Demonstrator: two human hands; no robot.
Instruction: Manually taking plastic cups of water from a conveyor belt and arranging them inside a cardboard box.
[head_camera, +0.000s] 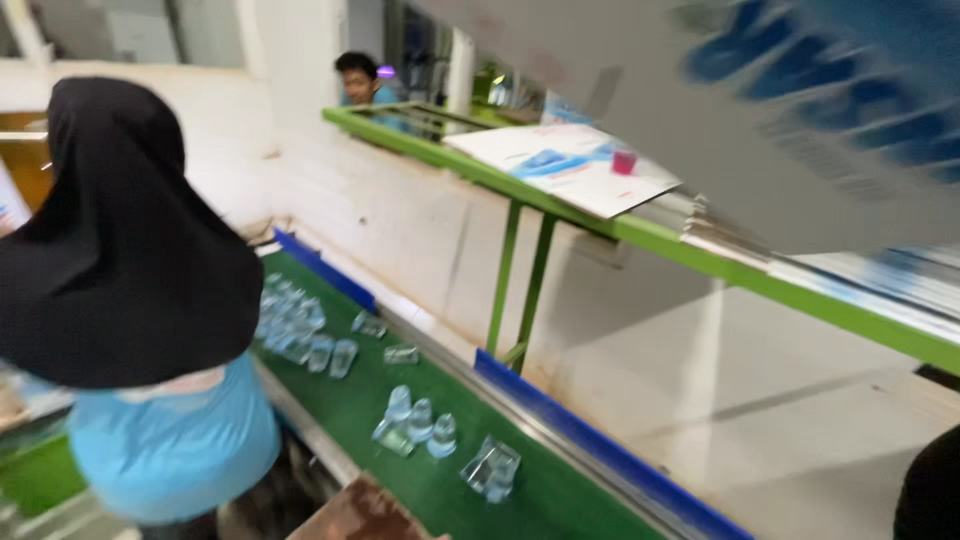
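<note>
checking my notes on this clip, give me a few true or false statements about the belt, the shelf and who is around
1. Clear plastic cups lie scattered on a green conveyor belt. True.
2. The shelf frame above the belt is red. False: it is green, with flat white and blue printed sheets stacked on it.
3. A person in a black head covering and light blue top stands at the left of the belt. True.
4. The cups all stand upright in one neat row. False: many lie tipped, in loose clusters.
5. Both of the camera wearer's hands rest on the belt. False: neither hand shows; only a blurred white and blue sheet fills the upper right.
</note>
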